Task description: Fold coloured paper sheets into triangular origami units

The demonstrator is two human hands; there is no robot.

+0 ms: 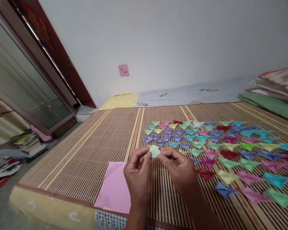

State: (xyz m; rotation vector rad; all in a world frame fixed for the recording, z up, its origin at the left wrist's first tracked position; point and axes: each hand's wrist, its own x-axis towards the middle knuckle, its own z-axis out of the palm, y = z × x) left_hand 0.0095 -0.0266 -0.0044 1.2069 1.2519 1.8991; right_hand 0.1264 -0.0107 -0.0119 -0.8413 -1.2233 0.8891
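Green folded paper (pixel 155 151) sits btwn the 2 hands, equally near both. L hand (pixel 137 172) & R hand (pixel 179 171) fingertips pinch its opposite sides.

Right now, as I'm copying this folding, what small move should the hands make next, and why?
Probably press the last crease flat: both the left hand and right hand pinch the pale green paper piece, which already looks close to the shape of the folded pieces laid in rows on the striped mat.
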